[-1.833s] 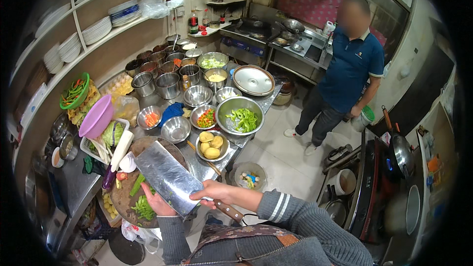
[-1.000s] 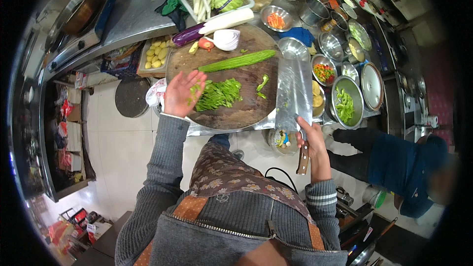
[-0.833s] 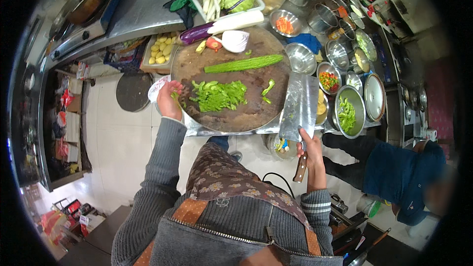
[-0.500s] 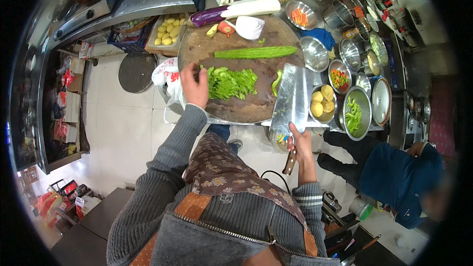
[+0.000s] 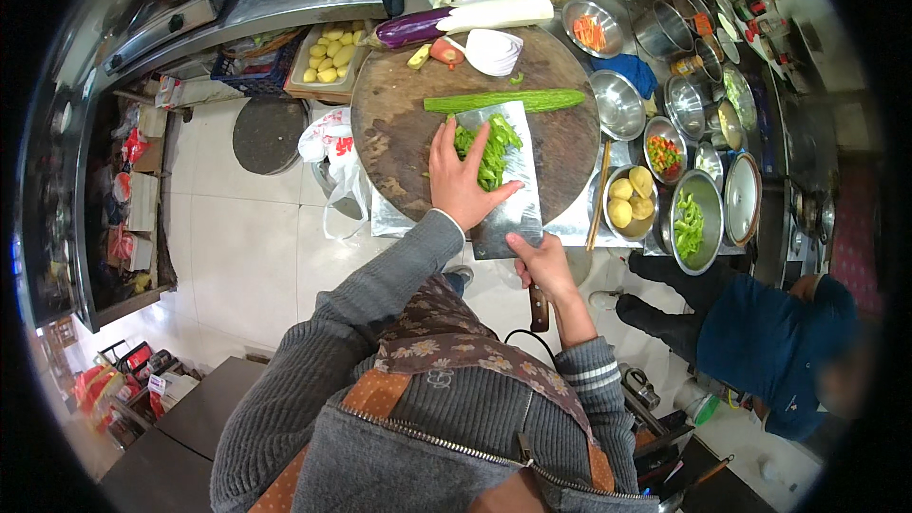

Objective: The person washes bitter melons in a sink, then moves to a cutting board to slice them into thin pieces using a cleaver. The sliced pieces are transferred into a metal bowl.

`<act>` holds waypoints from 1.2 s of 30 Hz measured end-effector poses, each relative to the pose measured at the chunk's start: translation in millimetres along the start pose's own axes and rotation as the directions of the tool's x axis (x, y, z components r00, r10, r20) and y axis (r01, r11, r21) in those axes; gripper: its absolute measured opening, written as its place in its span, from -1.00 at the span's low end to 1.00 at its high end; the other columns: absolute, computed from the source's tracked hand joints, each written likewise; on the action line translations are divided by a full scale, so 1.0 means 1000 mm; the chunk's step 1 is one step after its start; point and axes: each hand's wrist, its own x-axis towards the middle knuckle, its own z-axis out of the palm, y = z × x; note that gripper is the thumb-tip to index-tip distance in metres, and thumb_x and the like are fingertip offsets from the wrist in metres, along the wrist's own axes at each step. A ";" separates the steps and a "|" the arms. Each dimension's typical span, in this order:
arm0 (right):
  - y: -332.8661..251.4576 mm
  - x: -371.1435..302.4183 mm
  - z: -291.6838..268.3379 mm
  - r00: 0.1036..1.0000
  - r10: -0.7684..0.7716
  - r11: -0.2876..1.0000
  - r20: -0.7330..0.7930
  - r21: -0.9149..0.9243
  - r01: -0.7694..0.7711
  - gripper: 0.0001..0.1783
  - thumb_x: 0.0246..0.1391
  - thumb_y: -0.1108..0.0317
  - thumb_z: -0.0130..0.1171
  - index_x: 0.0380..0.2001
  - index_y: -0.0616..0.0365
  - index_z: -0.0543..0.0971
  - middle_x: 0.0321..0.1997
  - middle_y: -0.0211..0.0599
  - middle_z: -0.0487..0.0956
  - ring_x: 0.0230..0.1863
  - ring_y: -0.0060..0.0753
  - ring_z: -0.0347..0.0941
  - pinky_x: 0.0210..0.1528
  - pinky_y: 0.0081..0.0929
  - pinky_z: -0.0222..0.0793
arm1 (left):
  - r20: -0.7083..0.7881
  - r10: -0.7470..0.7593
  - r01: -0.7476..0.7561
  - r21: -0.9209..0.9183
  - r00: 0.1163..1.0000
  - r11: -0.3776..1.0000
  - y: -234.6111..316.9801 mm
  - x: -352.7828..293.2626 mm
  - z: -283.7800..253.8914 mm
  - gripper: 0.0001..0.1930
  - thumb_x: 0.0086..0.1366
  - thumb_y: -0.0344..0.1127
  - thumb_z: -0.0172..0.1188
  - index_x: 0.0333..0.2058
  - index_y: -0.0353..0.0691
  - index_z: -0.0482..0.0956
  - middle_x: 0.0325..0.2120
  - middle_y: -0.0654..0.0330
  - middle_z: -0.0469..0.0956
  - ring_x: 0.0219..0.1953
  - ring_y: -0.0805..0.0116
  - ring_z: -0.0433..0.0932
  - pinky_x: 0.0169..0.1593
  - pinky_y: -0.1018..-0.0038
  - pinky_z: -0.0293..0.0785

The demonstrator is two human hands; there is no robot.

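Note:
My right hand (image 5: 546,271) grips the wooden handle of a wide cleaver (image 5: 521,214), whose blade lies flat over the near part of the round wooden chopping board (image 5: 389,171). Chopped green vegetable (image 5: 494,154) sits heaped on the blade. Over this heap rests my left hand (image 5: 460,176), fingers spread and thumb stretched out across the steel; it touches the greens. Just beyond the blade lies a long, bumpy green vegetable piece (image 5: 503,101). Toward the board's far edge are a purple eggplant (image 5: 410,28), a white cut onion (image 5: 494,52) and a reddish piece (image 5: 445,52).
To the right stand metal bowls: one with potatoes (image 5: 620,213), one with green strips (image 5: 698,228), one with diced peppers (image 5: 663,154), and a bare one (image 5: 617,104). Chopsticks (image 5: 598,195) lie beside the board. Another person (image 5: 769,351) stands at right.
The cleaver has swung left from the board's right side under the chopped greens, which are now on its blade. My left hand has moved right onto them. Chopsticks now show at the board's right.

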 end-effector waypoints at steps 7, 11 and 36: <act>-0.002 -0.008 -0.011 0.998 -0.057 0.996 0.000 0.074 0.057 -0.74 0.08 0.27 0.27 -0.47 0.23 0.46 -0.78 -0.44 0.37 -0.83 -0.63 0.20 -0.81 -0.59 0.10 | -0.043 0.065 -0.069 -0.110 0.997 0.992 0.016 0.006 0.017 -0.21 -0.09 0.01 0.45 0.16 0.04 0.37 0.20 -0.20 0.07 0.22 -0.21 0.10 0.22 0.00 0.09; -0.004 -0.026 -0.027 0.995 -0.050 0.989 -0.088 0.132 0.061 -0.75 0.07 0.29 0.27 -0.47 0.23 0.47 -0.77 -0.47 0.37 -0.81 -0.65 0.21 -0.80 -0.61 0.11 | 0.002 0.130 -0.127 -0.195 0.992 0.973 0.043 0.015 0.032 -0.27 -0.06 -0.01 0.41 0.14 0.05 0.40 0.21 -0.23 0.05 0.22 -0.24 0.07 0.22 -0.01 0.07; 0.087 -0.135 -0.336 0.753 0.079 0.946 -0.653 0.286 0.149 -0.83 0.10 0.43 0.16 -0.45 0.25 0.40 -0.71 -0.40 0.39 -0.79 -0.62 0.24 -0.78 -0.57 0.23 | 0.448 0.604 -0.459 -0.397 0.659 0.795 0.369 -0.008 0.312 -0.20 0.29 0.19 -0.09 0.33 -0.19 -0.03 0.35 -0.08 -0.13 0.39 -0.08 -0.17 0.34 0.00 -0.23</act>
